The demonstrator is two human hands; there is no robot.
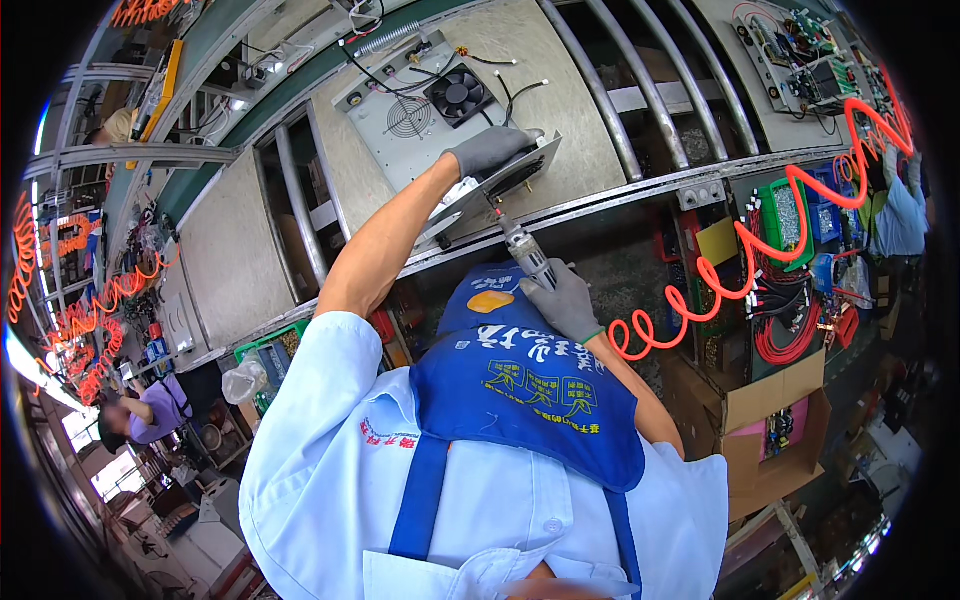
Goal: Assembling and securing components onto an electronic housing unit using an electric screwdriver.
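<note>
My left hand (488, 152), in a grey glove, is closed over the upper edge of a tilted metal panel (550, 152). A dark round part, partly hidden by that hand, sits against the panel. My right hand (568, 302), also gloved, wraps round a silver power screwdriver (528, 252). Its tip points up at the panel's near side; whether it touches a screw is too small to tell. Beyond my left hand lies a light grey metal chassis (385, 140) with a black fan (460, 93), a round wire grille (408, 118) and loose cables.
The chassis rests on a board (590, 150) over a roller conveyor (640, 80). A red coiled hose (705, 290) stretches across the right side. Green bin (782, 225), red cable bundle (790, 345) and open cardboard box (745, 450) stand right. Other people work far left and far right.
</note>
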